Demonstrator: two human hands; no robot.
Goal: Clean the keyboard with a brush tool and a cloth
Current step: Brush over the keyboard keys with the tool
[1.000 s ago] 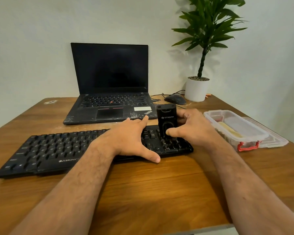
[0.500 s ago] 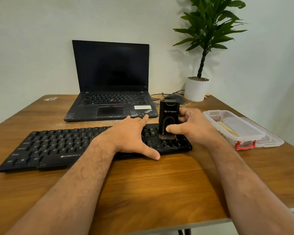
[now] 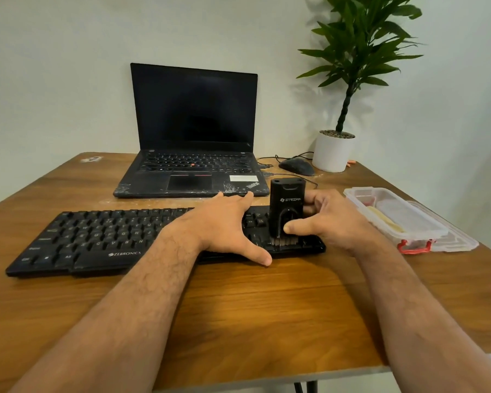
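My left hand [image 3: 224, 222] lies flat and spread, pinning the keyboard [image 3: 102, 239], while my right hand [image 3: 326, 219] grips the brush [image 3: 286, 211] upright on its right-end keys; pressing too hard could pop a keycap.

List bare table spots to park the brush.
Free: the near table strip between keyboard and front edge, between the forearms; the left patch between keyboard and laptop. Crowded: right side, with right hand gripping the brush, box, mouse, pot.
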